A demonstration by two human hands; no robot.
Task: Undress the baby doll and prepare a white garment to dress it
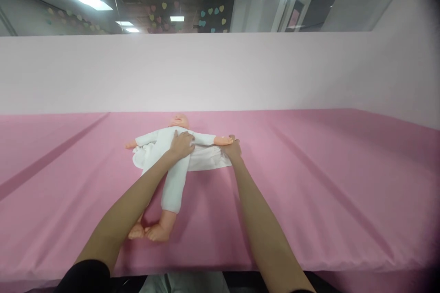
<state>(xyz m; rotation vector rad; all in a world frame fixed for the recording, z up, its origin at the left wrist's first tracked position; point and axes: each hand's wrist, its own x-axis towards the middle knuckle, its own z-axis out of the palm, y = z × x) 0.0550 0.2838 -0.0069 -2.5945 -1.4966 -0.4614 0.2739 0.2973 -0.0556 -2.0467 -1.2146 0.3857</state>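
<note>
Head view: I see a baby doll (165, 165) lying face up on the pink surface (309, 183), head pointing away from me, feet toward the near edge. It's well in from every edge.

Dressing status, as far as I can judge:
- White garment (173, 178) covers torso, both arms and the legs down to roughly the shins. Bare feet stick out at the near end, bare doll hands poke out of both sleeves.
- Loose white cloth (209, 159) fans out flat on the doll's side toward my right, plus a bunched bit on the opposite side near the other arm. I can't tell if that's an open garment flap or a separate sheet under the doll.
- So I read it as mostly dressed, front not yet closed or tidied. Fasteners too small to make out.

Hands:
- Left hand (181, 144) lies palm down on the doll's chest, fingers spread flat, pressing rather than pinching.
- Right hand (233, 149) sits at the doll's outstretched wrist, by the edge of the loose cloth. Fingers look curled around or under it, but I can't tell whether they're pinching cloth or holding the doll's arm.

Pale partition wall (220, 73) runs behind the surface.
</note>
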